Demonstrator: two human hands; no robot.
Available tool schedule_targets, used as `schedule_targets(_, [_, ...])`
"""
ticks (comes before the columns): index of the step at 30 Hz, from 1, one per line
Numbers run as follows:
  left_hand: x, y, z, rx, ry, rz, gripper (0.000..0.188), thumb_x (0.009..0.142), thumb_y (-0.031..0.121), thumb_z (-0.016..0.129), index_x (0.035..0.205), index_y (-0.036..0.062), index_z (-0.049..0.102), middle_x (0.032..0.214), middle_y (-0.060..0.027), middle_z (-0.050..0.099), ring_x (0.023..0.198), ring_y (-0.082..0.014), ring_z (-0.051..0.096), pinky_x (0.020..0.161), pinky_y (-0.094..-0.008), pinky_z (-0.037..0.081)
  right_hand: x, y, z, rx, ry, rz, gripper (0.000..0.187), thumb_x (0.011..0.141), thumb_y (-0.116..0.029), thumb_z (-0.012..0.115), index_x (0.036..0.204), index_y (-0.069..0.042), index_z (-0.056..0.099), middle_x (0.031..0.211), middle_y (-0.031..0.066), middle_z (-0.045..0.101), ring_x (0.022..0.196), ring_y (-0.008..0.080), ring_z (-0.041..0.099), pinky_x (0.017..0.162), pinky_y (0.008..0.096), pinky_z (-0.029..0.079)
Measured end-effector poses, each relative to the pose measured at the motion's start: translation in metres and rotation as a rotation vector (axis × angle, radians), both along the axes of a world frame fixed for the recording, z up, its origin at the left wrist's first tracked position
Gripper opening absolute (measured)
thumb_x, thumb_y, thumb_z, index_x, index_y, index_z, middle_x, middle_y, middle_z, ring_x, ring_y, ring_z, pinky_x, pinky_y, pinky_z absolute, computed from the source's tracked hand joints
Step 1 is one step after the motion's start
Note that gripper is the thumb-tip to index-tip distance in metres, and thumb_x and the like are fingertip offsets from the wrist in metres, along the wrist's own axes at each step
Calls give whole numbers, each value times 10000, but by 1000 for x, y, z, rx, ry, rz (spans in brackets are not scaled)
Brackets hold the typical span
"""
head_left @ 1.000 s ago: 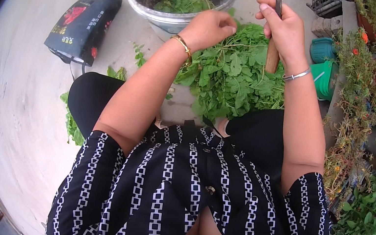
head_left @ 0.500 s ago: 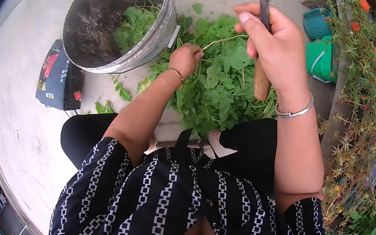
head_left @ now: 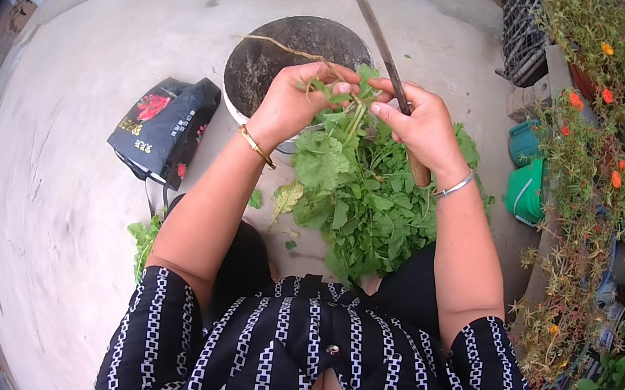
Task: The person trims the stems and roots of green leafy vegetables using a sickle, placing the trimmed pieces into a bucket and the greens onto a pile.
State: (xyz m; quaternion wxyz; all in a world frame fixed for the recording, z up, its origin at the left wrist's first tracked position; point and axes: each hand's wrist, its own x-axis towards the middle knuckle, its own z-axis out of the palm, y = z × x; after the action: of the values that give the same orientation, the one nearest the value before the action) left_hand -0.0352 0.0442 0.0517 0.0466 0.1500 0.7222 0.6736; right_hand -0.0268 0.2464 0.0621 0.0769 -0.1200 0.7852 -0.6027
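Observation:
My left hand (head_left: 288, 102) is closed on a leafy green plant (head_left: 328, 158). The plant's pale thin root (head_left: 278, 43) sticks out leftward past my fingers, and its leaves hang down between my hands. In my right hand (head_left: 427, 129) is a sickle (head_left: 377, 39), its wooden handle under my palm and its curved blade up and away to the left. My right fingertips are close to the plant's stems; whether they touch them I cannot tell. Below both hands lies a heap of leafy greens (head_left: 391, 218) on the concrete. A large bucket (head_left: 250, 62) lies tipped behind my left hand.
A dark bag with a red flower print (head_left: 161, 124) stands at the left. Loose leaves (head_left: 144, 239) lie near my left knee. At the right are a green bucket (head_left: 526, 191), a teal container (head_left: 524, 142) and a bed of orange-flowered plants (head_left: 587, 208).
My left hand has risen from the heap with a plant and come near my right hand. The sickle now shows its blade tip. The whole view has shifted.

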Motion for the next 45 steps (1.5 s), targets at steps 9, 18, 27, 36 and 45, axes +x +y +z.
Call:
schedule_targets(9, [2,-60,31,-565,253,502,198,835,110,641,999,0,629,840,-42,645,713,-66,561,657,-228,482,-25,-68,-26,-145,-66,35,133,827,-153,652,883,-36,621,641,-52,526,524,45,475,467,204,383])
schedule_targets(18, [-1,-57,-11,-590,307,448,253,784,174,678,958,14,588,830,-122,626,793,-256,625,698,-327,479,-43,-103,-28,-368,-136,58,160,863,-188,620,896,-31,618,635,-35,531,494,53,467,465,214,388])
schedule_targets(27, [-35,-86,-14,398,-327,409,245,919,229,482,939,16,601,813,-40,618,697,-93,567,618,-243,464,-34,-63,-50,140,493,27,278,902,-232,534,731,-12,534,579,109,483,517,258,495,498,337,392])
schedule_targets(36, [-45,-102,-24,1141,-803,-132,192,904,225,453,901,42,513,635,43,401,539,-65,379,507,-212,337,-34,-50,-66,266,636,95,224,866,-198,570,727,-28,523,631,128,517,558,316,524,506,375,412])
schedule_targets(45, [-38,-102,-15,1023,-777,-104,188,907,188,436,902,33,543,562,87,342,436,-31,321,422,-192,293,-36,-42,-69,437,748,130,212,835,-213,609,718,-60,520,641,102,534,579,297,560,503,389,435])
